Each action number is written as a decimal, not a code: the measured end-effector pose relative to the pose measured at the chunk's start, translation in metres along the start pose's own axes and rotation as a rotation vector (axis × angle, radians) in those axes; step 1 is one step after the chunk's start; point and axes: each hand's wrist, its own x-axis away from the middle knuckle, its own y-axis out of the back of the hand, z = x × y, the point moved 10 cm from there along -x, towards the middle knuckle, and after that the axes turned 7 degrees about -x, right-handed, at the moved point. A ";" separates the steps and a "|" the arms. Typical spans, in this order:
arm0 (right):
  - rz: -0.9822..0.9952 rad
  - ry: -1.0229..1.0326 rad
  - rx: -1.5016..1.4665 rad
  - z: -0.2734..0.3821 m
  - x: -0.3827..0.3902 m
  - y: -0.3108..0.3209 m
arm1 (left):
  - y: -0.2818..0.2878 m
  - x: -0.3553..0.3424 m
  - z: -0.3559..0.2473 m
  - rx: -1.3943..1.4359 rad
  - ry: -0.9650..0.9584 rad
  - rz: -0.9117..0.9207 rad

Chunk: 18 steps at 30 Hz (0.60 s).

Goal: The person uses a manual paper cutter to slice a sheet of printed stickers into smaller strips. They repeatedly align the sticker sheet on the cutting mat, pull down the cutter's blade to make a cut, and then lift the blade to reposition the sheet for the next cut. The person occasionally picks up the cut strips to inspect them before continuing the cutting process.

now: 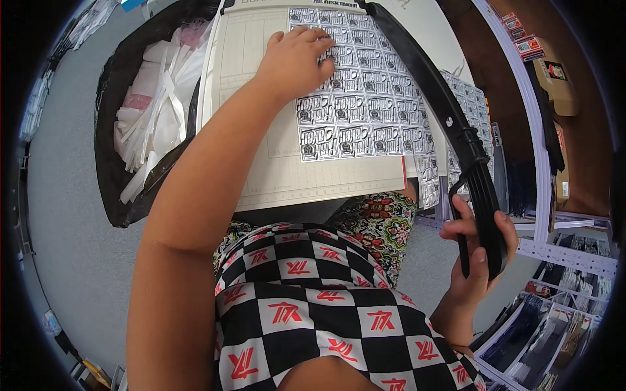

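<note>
A guillotine paper cutter lies in front of me, its cream ruled bed (280,186) over my lap. On it rests a sheet of silver-and-black printed stickers (385,111) in a grid. My left hand (293,62) presses down on the sheet's upper left part, palm down with fingers spread. The cutter's long black arm (450,117) slants along the bed's right side, raised toward me. My right hand (473,274) is wrapped round its black looped handle (486,215). Beyond the arm, another printed sheet (466,104) shows partly, and a narrow sticker strip (428,182) hangs by the bed's edge.
At the left a black plastic bag (111,163) holds white and pink paper offcuts (156,104). White shelving (541,195) stands at the right, with a cardboard box (554,88) and compartments (548,332) of packed small goods.
</note>
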 end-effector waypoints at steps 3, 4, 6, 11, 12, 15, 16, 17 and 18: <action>-0.007 0.056 0.045 0.001 0.000 0.000 | 0.001 0.000 -0.002 -0.004 0.001 0.008; -0.012 0.083 0.069 0.002 0.001 -0.001 | 0.001 0.000 -0.002 -0.007 0.003 0.014; 0.025 0.041 0.022 -0.005 0.004 -0.002 | 0.001 0.000 -0.001 -0.003 0.005 0.017; 0.050 0.042 0.006 -0.010 0.007 -0.003 | 0.001 0.000 -0.001 0.003 0.004 0.013; 0.053 0.043 0.000 -0.010 0.007 -0.004 | 0.000 0.000 -0.001 0.004 0.003 0.018; 0.054 0.044 0.010 -0.013 0.009 -0.006 | 0.001 0.000 -0.001 0.004 0.004 0.012; 0.053 0.042 0.018 -0.015 0.010 -0.006 | 0.001 0.000 -0.001 0.005 0.005 0.007; 0.060 0.047 0.016 -0.016 0.012 -0.006 | 0.001 0.000 -0.001 0.007 0.002 0.010; 0.067 0.051 0.014 -0.019 0.013 -0.006 | 0.001 -0.001 -0.001 0.009 0.000 0.012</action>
